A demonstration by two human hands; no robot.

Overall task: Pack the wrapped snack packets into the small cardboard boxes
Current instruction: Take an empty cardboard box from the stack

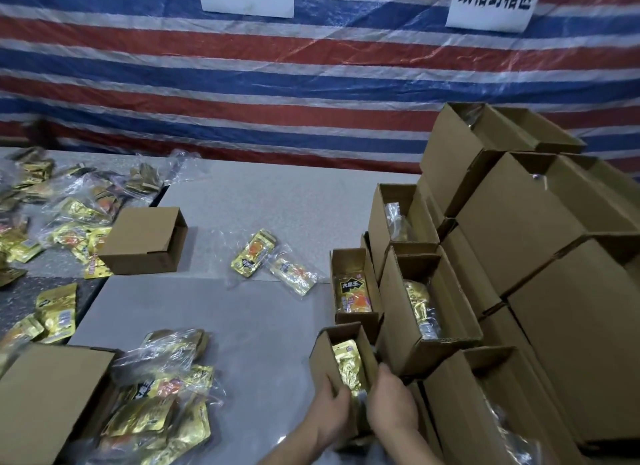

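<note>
We hold a small open box at the near edge of the grey table, our left hand curled round its left wall and our right hand curled round its right wall. A gold packet stands inside it. Just beyond sits another open box with a packet in it, beside a stack of boxes on the right. Two wrapped packets lie loose mid-table; an empty box rests far left among a heap of packets.
</note>
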